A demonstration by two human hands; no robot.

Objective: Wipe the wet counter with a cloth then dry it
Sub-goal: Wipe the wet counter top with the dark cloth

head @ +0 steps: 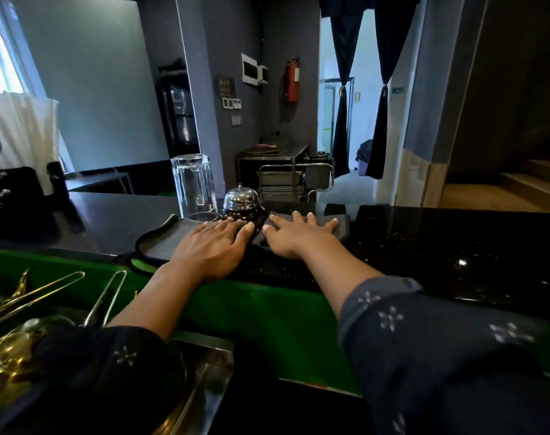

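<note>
A dark grey cloth (167, 237) with a black edge lies spread on the shiny black counter (440, 246). My left hand (211, 246) lies flat on it, fingers straight and pointing away from me. A second dark folded cloth (342, 226) sits just to the right, and my right hand (299, 235) presses flat on it with fingers spread. The two hands are close together, near the counter's front edge.
An upturned clear glass (193, 183) and a chrome service bell (240, 199) stand just beyond my left fingertips. Metal tongs (104, 296) and gold bar tools (10, 340) lie on the green lower shelf (267, 324). The counter stretches to the right.
</note>
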